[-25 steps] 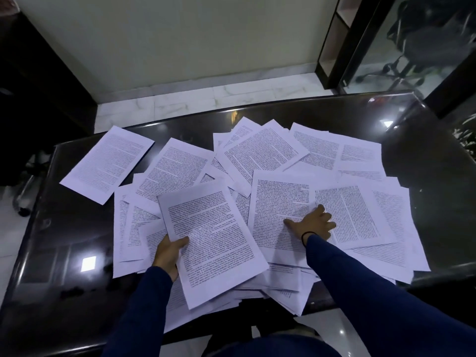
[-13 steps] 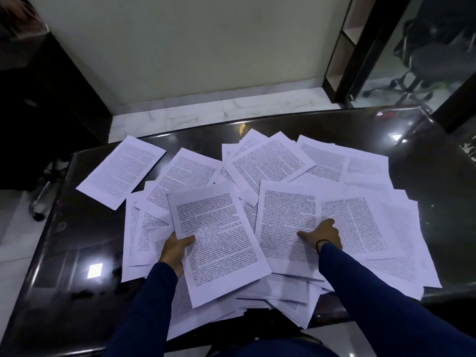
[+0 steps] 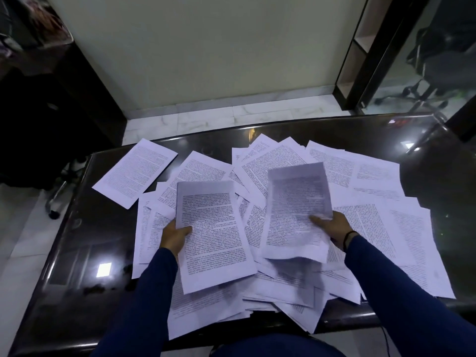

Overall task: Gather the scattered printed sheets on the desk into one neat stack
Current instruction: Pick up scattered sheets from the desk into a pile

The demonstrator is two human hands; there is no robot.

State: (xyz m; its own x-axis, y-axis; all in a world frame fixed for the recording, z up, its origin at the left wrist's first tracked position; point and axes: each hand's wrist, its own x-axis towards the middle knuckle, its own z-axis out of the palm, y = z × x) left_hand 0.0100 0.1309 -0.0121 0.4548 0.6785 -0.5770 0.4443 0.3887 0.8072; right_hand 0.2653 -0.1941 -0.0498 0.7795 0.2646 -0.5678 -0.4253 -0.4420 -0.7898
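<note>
Plainly, the dark glossy table [image 3: 438,176] carries one loose spread of printed sheets [image 3: 360,181], overlapping from its far edge to its near edge, where several overhang; too many lie buried to count, though well over a dozen show. One single sheet [image 3: 135,172] lies apart toward the far left corner. Two sheets are lifted, one per hand, probably to be laid together as the start of the stack. The left hand [image 3: 175,234] pinches the left sheet [image 3: 212,233] at its left edge, thumb on top. The right hand [image 3: 332,228] grips the blurred right sheet [image 3: 296,212], thumb across its face, fingers hidden behind.
</note>
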